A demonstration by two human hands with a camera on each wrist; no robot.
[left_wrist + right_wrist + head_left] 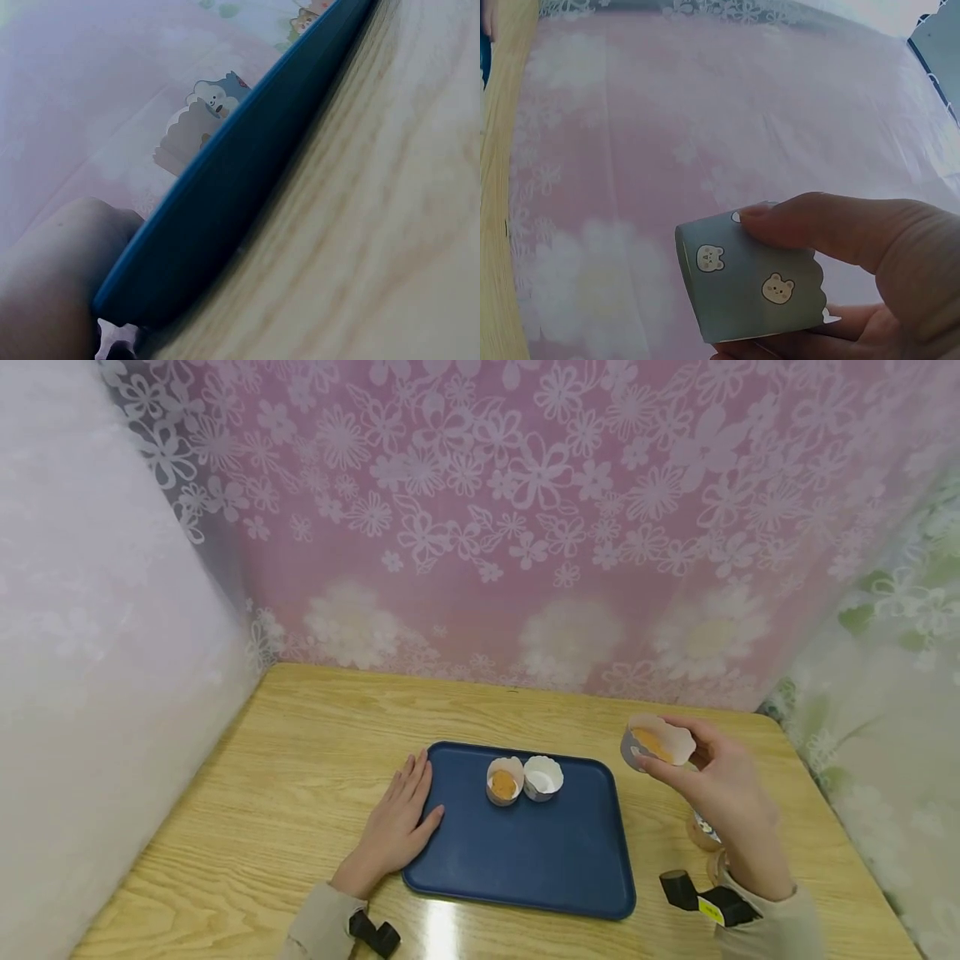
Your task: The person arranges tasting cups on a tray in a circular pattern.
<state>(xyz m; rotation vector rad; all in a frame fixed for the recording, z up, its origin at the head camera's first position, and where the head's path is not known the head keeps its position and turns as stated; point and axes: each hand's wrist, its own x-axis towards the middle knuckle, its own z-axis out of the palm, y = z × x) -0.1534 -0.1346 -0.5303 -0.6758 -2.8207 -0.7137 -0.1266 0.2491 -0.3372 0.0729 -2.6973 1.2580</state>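
My right hand (723, 781) holds a paper cupcake cup (630, 752) above the table, right of the blue tray (525, 868), thumb on one side and fingers on the other. Orange-brown cake shows inside its scalloped rim, and in the right wrist view the grey-blue cup (742, 300) has bear faces printed on it. Fingers straight, my left hand (397, 827) lies flat along the tray's left edge. On the tray, near its far side, a cupcake (503, 785) in a paper cup stands beside a white-lined cup (543, 777) with no cake visible.
Beside my right forearm, round brownish things (702, 835), one with a printed wrapper, stand partly hidden on the wooden table (330, 718). A pink flowered curtain (480, 568) hangs behind the table, with pale sheets on both sides.
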